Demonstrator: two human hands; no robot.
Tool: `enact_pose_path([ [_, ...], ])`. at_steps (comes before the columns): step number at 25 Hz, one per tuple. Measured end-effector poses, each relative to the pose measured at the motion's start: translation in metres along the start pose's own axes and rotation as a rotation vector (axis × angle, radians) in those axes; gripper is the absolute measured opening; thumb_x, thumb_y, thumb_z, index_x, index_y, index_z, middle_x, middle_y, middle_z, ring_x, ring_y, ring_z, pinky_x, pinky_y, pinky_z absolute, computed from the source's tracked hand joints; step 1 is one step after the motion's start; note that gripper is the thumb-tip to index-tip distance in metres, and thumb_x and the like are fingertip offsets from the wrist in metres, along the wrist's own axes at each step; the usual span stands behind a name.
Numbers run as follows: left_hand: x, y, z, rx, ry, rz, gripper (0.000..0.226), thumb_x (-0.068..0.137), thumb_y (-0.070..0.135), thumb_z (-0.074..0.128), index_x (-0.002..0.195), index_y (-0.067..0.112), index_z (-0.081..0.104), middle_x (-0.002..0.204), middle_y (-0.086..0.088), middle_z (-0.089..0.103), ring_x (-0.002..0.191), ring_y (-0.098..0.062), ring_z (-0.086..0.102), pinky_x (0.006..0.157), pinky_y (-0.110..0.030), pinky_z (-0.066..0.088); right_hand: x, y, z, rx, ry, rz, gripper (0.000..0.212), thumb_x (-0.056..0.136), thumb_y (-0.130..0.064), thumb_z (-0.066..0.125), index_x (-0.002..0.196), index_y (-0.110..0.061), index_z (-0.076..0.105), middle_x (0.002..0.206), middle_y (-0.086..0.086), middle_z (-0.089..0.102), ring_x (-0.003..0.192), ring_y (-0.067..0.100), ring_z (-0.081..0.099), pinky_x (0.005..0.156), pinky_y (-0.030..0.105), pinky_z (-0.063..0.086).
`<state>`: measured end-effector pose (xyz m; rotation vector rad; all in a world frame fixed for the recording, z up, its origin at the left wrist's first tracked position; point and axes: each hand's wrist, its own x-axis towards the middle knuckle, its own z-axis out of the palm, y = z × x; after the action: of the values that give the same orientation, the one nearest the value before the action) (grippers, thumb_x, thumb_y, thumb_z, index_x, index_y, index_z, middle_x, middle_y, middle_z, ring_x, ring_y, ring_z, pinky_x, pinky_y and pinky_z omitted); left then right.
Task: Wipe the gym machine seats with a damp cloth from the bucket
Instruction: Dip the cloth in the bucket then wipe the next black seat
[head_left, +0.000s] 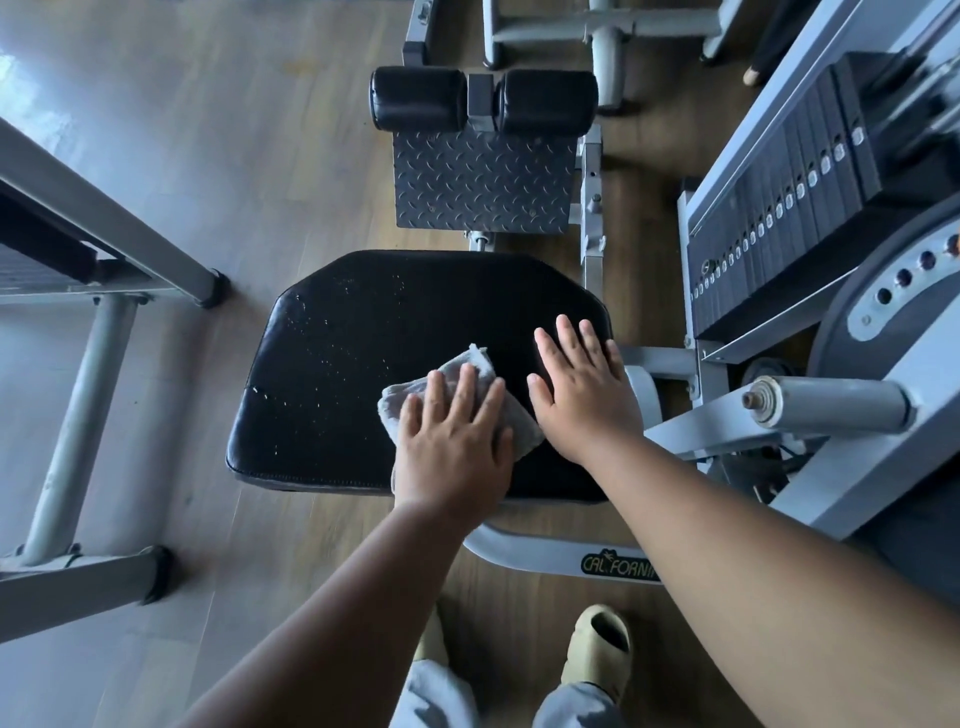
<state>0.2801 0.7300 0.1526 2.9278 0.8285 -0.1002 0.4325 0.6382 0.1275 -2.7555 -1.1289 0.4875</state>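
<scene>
A black padded machine seat (363, 332) fills the middle of the head view, its surface cracked and speckled with pale flecks. A folded grey cloth (467, 364) lies on the seat's near right part. My left hand (452, 441) presses flat on the cloth with straight fingers. My right hand (582, 395) rests flat on the bare seat beside it, near the seat's right edge, fingers spread. No bucket is in view.
Beyond the seat are a checker-plate footplate (483, 182) and two black roller pads (483, 98). A weight stack (789, 208) and grey frame stand at the right. Another machine's grey legs (104, 332) stand left on the wooden floor. My sandalled foot (597, 644) is below.
</scene>
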Motion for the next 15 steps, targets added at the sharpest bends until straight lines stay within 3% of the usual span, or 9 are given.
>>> enact_pose_path([
  [3,-0.028,-0.031,0.006,-0.037,0.043,0.082,0.049,0.096,0.047,0.046,0.142,0.032,0.053,0.152,0.0,0.046,0.141,-0.034,0.038,0.11,-0.052,0.031,-0.001,0.0,-0.001,-0.002,-0.001,0.002,0.062,0.098,-0.049,0.017,0.157,-0.03,0.01,0.166,-0.002,0.0,0.152,0.02,-0.005,0.123,0.043,-0.001],
  [7,-0.047,-0.12,-0.006,-0.008,0.158,-0.136,0.045,0.095,0.047,0.046,0.133,0.029,0.062,0.145,0.0,0.054,0.135,-0.032,0.046,0.107,-0.049,0.035,-0.001,-0.006,-0.006,-0.062,-0.026,0.03,0.062,0.099,-0.043,0.02,0.157,-0.026,0.008,0.167,0.002,-0.002,0.152,0.023,-0.005,0.123,0.045,-0.001],
  [10,-0.025,-0.12,-0.005,-0.051,0.186,-0.237,0.046,0.094,0.048,0.048,0.132,0.027,0.063,0.143,-0.003,0.055,0.135,-0.036,0.045,0.11,-0.052,0.032,0.006,-0.029,-0.008,-0.059,-0.047,0.065,0.067,0.096,-0.041,0.026,0.157,-0.019,0.008,0.166,0.008,-0.004,0.152,0.026,-0.007,0.122,0.046,-0.004],
  [13,-0.022,-0.074,0.005,-0.09,0.179,-0.039,0.046,0.092,0.048,0.052,0.135,0.031,0.06,0.146,-0.002,0.052,0.137,-0.035,0.044,0.111,-0.053,0.032,0.013,-0.067,0.001,-0.02,-0.083,-0.016,0.069,0.098,-0.046,0.024,0.158,-0.019,0.001,0.166,0.003,-0.011,0.151,0.023,-0.012,0.122,0.046,-0.006],
  [15,-0.032,-0.082,0.013,-0.068,0.18,0.092,0.046,0.093,0.048,0.051,0.136,0.034,0.058,0.147,0.002,0.051,0.138,-0.032,0.043,0.111,-0.051,0.033,0.013,-0.08,0.008,-0.032,-0.073,-0.03,0.069,0.098,-0.049,0.02,0.157,-0.021,-0.001,0.165,0.003,-0.011,0.151,0.023,-0.014,0.122,0.047,-0.007],
])
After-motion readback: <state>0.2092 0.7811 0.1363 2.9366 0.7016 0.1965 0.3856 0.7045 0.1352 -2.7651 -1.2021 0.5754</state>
